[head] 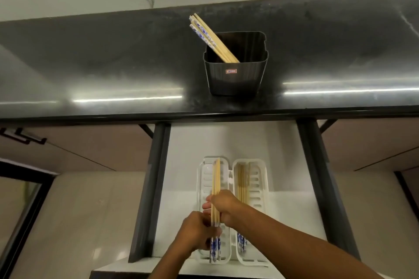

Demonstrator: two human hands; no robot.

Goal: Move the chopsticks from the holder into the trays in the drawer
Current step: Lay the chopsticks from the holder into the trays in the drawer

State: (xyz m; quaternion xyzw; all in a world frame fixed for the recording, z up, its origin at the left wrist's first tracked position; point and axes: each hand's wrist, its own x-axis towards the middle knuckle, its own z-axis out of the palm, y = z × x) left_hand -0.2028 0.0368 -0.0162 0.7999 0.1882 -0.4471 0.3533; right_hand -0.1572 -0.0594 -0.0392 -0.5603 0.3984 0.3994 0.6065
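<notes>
One black holder [234, 75] on the worktop [113, 63]. Chopsticks in holder [209, 37]: several, perhaps five or six, exact number unclear. Two white slotted trays in one open drawer [285, 165]: left tray [203, 179], right tray [258, 179]. One bundle of chopsticks [215, 188] over left tray, count unclear. One group of chopsticks [243, 181] in right tray, count unclear. Two hands: left [195, 232], right [223, 207].

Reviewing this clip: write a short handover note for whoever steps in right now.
Left hand and right hand both grip one bundle of chopsticks over the left tray in the open drawer.
Right tray already holds some chopsticks.
Black holder on the counter still has a few chopsticks leaning in it.
Left: lay down this bundle, then move the rest from the holder.
</notes>
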